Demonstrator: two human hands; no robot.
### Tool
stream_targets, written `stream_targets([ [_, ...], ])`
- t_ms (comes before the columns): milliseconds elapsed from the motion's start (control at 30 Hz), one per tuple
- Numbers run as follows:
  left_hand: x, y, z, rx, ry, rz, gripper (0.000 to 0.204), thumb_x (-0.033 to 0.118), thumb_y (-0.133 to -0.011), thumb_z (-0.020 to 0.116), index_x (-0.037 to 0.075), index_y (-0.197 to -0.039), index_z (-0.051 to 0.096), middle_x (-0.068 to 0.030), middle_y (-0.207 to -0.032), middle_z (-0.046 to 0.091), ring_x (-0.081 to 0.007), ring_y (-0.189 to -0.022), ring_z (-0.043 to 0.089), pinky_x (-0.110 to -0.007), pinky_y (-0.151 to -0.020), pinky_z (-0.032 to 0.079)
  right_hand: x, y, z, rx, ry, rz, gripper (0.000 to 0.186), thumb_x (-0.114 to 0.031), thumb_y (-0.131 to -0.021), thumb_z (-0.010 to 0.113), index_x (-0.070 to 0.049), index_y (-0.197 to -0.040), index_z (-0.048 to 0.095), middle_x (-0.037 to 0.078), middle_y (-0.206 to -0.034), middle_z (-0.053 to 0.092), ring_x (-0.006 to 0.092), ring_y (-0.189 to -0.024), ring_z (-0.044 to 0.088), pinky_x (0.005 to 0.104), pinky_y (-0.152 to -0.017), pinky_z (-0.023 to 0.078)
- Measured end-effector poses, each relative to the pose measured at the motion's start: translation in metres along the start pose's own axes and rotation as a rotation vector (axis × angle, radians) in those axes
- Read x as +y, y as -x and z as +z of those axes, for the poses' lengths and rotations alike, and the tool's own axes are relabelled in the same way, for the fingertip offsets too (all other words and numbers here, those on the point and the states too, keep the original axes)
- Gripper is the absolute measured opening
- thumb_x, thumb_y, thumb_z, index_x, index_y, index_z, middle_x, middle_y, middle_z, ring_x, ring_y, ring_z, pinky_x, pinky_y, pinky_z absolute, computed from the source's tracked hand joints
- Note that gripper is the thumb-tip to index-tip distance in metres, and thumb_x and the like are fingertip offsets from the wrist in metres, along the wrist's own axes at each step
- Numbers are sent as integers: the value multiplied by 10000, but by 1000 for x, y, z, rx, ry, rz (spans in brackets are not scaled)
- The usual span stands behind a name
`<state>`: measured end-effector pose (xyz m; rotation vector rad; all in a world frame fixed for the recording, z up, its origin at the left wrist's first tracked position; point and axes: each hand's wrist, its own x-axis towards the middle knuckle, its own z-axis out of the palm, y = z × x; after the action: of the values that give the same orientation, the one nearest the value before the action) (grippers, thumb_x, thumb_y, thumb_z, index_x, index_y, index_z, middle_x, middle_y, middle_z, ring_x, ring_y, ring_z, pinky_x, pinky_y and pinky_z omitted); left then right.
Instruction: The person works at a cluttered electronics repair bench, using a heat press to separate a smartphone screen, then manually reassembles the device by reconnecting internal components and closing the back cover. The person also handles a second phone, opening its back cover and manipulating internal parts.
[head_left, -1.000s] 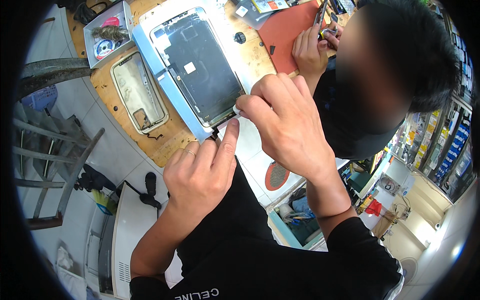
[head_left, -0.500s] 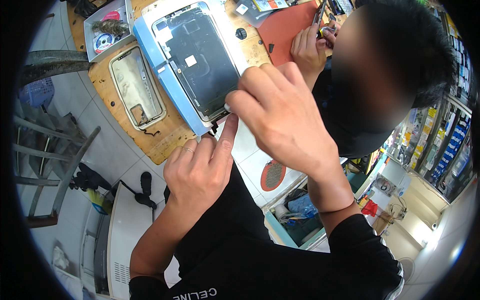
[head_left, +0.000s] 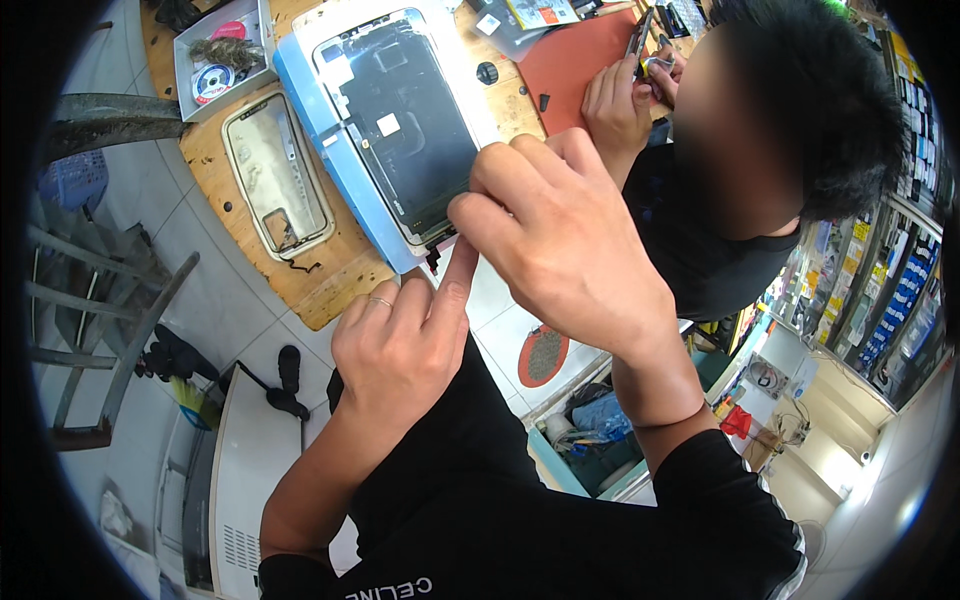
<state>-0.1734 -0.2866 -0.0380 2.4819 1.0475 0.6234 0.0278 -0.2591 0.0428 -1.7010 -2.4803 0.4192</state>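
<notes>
A dark screen panel lies in a white and blue holder. My right hand is closed at the panel's lower right corner, fingers pinched, whatever they hold hidden behind them. My left hand is below that corner, index finger extended up to the lower edge, partly hidden behind my right hand; the other fingers are curled, their tips and anything they grip out of sight. A small black flex piece hangs at that edge. A cream frame or cover lies left of the holder.
A wooden table holds a box of spools and an orange mat. At the right, a co-worker in black holds a small device with their hands. A metal chair stands at left.
My right hand has shifted slightly up and left along the panel's corner, hiding the small white thing seen in its pinch earlier and more of my left index finger.
</notes>
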Motion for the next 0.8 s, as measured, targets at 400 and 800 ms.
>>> stream_targets([
  [400,-1,6,1,6,74,30,214,85,-842,798,89,-1053,768,-59,-811,603,-219,-693,592,-350,-581,451,-16,-13,17,8,-124,-92,189,-157,-793,729,-75,-952,667,53,-935,534,236,-905,606,380,-821,424],
  [800,3,6,2,-4,63,-10,249,88,-834,765,90,-1083,768,-43,-772,554,-230,-766,644,-360,-627,483,-22,0,21,75,-103,93,253,-84,-765,785,-75,-1004,702,47,-937,564,252,-889,618,393,-814,410],
])
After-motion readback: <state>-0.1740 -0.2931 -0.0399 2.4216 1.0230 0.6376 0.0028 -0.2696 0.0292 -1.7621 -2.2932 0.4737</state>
